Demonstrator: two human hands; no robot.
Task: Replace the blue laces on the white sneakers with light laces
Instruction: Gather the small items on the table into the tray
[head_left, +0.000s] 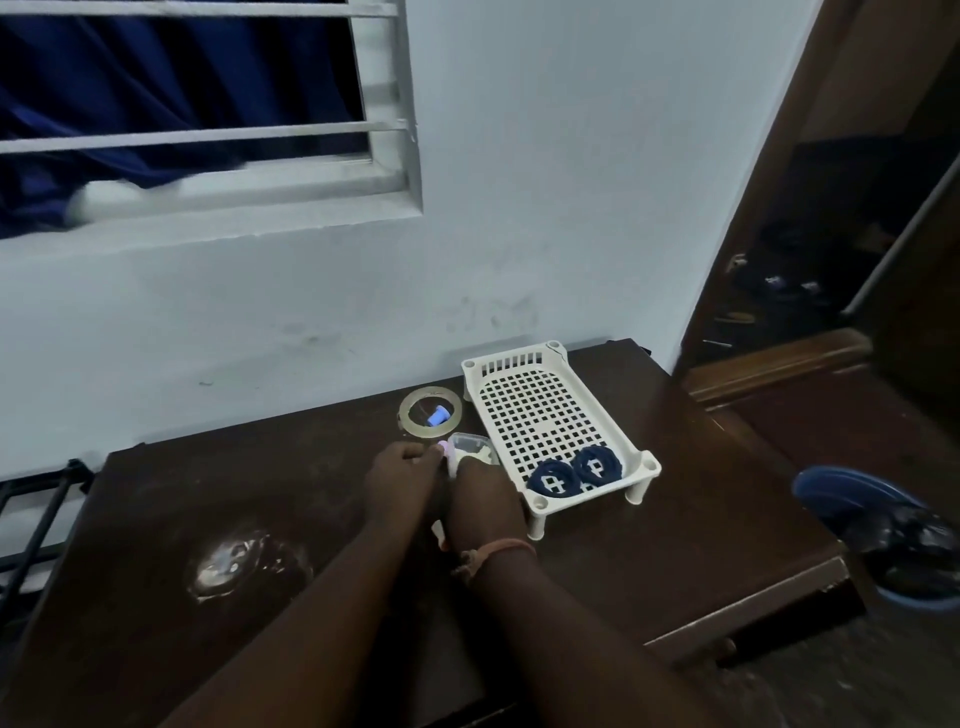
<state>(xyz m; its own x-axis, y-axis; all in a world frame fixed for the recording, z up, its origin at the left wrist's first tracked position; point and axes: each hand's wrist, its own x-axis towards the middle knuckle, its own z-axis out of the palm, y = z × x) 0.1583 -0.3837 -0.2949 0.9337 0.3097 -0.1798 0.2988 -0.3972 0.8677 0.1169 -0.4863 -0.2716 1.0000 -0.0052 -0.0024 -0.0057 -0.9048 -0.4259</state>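
Observation:
My two hands meet at the middle of the dark wooden table (208, 519). My right hand (485, 501) curls over a white object, apparently a white sneaker (452, 464), which it mostly hides; a white edge shows between my hands and below my palm. My left hand (402, 483) has its fingers curled, with the fingertips on the sneaker's far end. Two coiled blue laces (553, 479) (597, 465) lie side by side at the near end of a white perforated tray (524, 410). Light laces cannot be made out.
A small clear plastic box (470, 443) stands just beyond my hands. A tape roll (410, 423) with a small blue piece (436, 417) inside its ring lies near the wall. A blue bin (857, 499) stands on the floor off the table's right edge.

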